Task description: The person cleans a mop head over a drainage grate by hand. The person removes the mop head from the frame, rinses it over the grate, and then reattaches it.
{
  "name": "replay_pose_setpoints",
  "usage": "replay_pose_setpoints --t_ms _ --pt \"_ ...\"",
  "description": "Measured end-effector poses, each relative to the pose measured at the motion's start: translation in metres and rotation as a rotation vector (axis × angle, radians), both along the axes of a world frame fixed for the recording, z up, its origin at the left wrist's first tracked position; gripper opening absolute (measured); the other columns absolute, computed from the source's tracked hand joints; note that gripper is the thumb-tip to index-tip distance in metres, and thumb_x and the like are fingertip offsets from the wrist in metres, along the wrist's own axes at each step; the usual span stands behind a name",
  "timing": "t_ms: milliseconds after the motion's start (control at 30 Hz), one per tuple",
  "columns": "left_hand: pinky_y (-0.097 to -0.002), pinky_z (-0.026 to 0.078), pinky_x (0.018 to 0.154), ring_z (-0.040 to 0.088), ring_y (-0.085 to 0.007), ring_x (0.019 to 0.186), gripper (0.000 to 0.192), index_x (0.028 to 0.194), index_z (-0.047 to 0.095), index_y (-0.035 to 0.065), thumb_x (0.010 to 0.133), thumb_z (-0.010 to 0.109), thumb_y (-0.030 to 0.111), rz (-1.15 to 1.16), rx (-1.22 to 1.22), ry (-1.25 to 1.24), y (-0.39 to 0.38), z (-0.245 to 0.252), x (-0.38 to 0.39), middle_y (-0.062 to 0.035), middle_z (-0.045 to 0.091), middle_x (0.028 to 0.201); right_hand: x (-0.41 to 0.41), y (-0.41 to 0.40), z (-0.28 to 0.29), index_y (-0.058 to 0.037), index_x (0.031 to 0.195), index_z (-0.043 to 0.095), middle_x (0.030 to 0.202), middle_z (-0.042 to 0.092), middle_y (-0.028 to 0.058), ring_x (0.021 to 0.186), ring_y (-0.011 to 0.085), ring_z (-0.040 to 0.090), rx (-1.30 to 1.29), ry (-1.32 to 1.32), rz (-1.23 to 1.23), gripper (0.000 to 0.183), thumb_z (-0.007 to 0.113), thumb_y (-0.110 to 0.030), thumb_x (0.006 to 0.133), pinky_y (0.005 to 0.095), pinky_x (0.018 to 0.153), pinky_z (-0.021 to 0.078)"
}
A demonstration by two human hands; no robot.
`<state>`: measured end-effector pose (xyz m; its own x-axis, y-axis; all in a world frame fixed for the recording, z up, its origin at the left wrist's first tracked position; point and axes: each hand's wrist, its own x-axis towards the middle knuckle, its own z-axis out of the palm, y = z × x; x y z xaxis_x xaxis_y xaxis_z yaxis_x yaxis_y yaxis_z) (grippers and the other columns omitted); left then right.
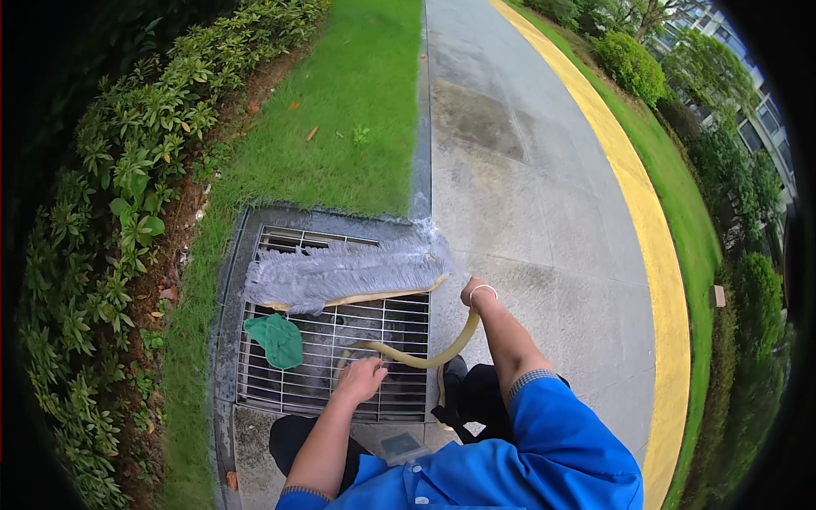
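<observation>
My right hand point(475, 291) is closed around the end of a pale yellow hose point(449, 352), and water sprays from it toward a fluffy grey mop head point(347, 271). The mop head, edged with a tan strip, lies across a metal drain grate point(405, 325). From my right hand the hose bends down and back over the grate. My left hand point(361, 380) is above the grate, close to the hose's far bend; its fingers are partly hidden, so I cannot tell whether they grip anything. A crumpled green cloth point(278, 341) rests on the grate to the left.
Concrete paving point(510, 229) with a yellow stripe point(644, 248) runs along the right. Grass point(344, 121) lies beyond the grate, and leafy shrubs point(127, 210) line the left. A dark shoe point(455, 370) stands beside the grate's right edge, near the hose.
</observation>
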<state>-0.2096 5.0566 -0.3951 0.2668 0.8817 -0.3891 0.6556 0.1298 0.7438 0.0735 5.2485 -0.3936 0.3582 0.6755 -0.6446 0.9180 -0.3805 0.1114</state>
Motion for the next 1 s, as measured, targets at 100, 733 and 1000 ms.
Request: replay_pose_setpoints --t_ms 100,733,1000 --pt "-0.039 0.043 0.082 0.056 -0.0308 0.093 0.032 0.101 0.059 0.0069 0.079 0.051 0.029 0.023 -0.023 0.006 -0.001 0.0 -0.003 -0.0151 0.06 0.098 -0.024 -0.01 -0.004 0.0029 0.106 0.051 0.109 0.055 0.0206 0.099 0.0293 0.056 0.065 -0.063 0.208 0.033 0.048 -0.009 0.075 0.0378 0.077 0.048" --pt "-0.0404 0.043 0.082 0.055 -0.0303 0.095 0.032 0.104 0.057 0.0097 0.08 0.051 0.031 -0.023 -0.09 0.016 0.005 0.009 -0.001 -0.0146 0.059 0.101 0.048 -0.032 -0.029 0.0036 0.106 0.051 0.106 0.056 0.0192 0.097 0.0314 0.057 0.087 0.026 -0.032 0.035 0.044 -0.014 0.077 0.0382 0.077 0.0475" --pt "-0.039 0.044 0.08 0.057 -0.0308 0.091 0.032 0.101 0.059 0.0083 0.079 0.053 0.03 0.016 -0.03 0.012 0.001 0.004 -0.002 -0.0148 0.061 0.095 0.012 -0.012 -0.016 0.0013 0.106 0.052 0.106 0.057 0.0197 0.094 0.0325 0.058 0.085 0.019 0.01 0.034 0.046 -0.013 0.076 0.0394 0.078 0.0477"
